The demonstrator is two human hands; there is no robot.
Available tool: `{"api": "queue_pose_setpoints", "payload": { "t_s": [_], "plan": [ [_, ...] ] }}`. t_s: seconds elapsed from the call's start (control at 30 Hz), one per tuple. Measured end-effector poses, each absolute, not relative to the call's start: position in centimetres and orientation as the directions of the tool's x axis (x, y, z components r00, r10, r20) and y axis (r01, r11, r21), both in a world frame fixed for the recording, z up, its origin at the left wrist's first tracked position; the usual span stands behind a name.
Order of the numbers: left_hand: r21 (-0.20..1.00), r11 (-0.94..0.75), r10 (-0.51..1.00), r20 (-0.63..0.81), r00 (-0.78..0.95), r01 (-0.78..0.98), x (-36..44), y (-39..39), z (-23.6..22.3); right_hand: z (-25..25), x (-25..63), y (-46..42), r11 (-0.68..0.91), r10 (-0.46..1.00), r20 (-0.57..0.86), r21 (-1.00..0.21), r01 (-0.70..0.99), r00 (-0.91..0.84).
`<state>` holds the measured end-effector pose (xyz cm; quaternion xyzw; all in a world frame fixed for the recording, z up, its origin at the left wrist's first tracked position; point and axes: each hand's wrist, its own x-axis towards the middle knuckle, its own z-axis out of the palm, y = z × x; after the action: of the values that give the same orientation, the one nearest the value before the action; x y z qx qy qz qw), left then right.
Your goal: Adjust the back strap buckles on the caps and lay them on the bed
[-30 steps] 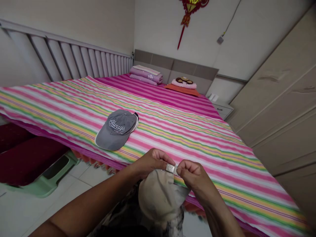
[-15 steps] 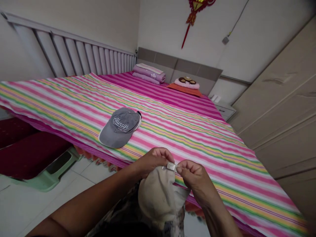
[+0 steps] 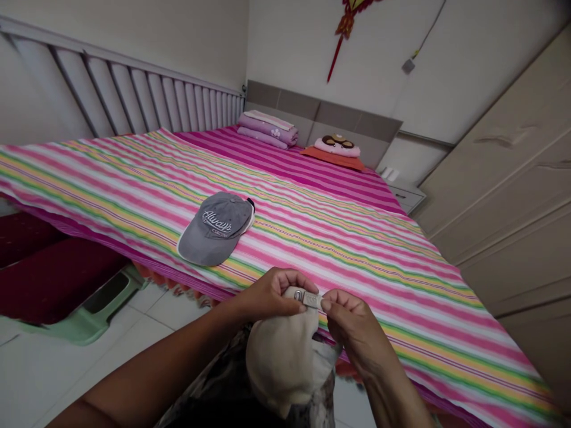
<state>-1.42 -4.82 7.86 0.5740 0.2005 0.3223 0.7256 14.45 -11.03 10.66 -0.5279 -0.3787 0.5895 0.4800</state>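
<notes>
A cream baseball cap [image 3: 281, 353] hangs below my two hands at the near edge of the bed, its back strap turned up. Its strap carries a metal buckle [image 3: 311, 299] with a small ring beside it. My left hand [image 3: 279, 294] pinches the strap left of the buckle, thumb in front. On the other side, my right hand [image 3: 348, 309] holds the strap's right part between thumb and index finger. Lying on the bed to the left is a grey baseball cap [image 3: 216, 229] with white lettering, touched by neither hand.
A striped sheet [image 3: 379, 255] covers the bed. Folded purple bedding [image 3: 267, 131] and a pink pillow [image 3: 338, 147] lie by the headboard [image 3: 325, 119]. A green stool [image 3: 96, 312] with a dark red top stands at left; a wardrobe [image 3: 513, 196] rises at right.
My left thumb has shifted lower and the strap has turned, so the ring and more of the strap left of the buckle show. The grey cap lies where it was.
</notes>
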Motion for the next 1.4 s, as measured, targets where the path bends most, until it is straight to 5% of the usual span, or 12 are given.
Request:
{"api": "queue_pose_setpoints", "payload": {
  "t_s": [0.53, 0.73, 1.03, 1.4],
  "plan": [
    [0.975, 0.030, 0.735, 0.129, 0.666, -0.222, -1.5, -4.9, 7.7, 10.8, 14.4, -11.5, -0.310, 0.950, -0.309, -0.928, -0.206, -0.041],
    [0.965, -0.225, 0.717, 0.259, 0.647, -0.137, -1.9, -4.9, 8.4, 10.9, 14.3, -11.5, -0.310, 0.951, -0.307, -0.931, -0.193, -0.044],
    [0.791, -0.612, 0.602, 0.473, 0.644, -0.008, -2.4, -5.5, 9.8, 11.4, 13.8, -11.7, -0.263, 0.964, -0.264, -0.940, -0.217, -0.025],
    [0.849, -0.520, 0.667, 0.472, 0.577, -0.093, -2.2, -5.7, 9.7, 11.0, 13.1, -11.8, -0.238, 0.971, -0.235, -0.932, -0.272, -0.043]
  ]
}}
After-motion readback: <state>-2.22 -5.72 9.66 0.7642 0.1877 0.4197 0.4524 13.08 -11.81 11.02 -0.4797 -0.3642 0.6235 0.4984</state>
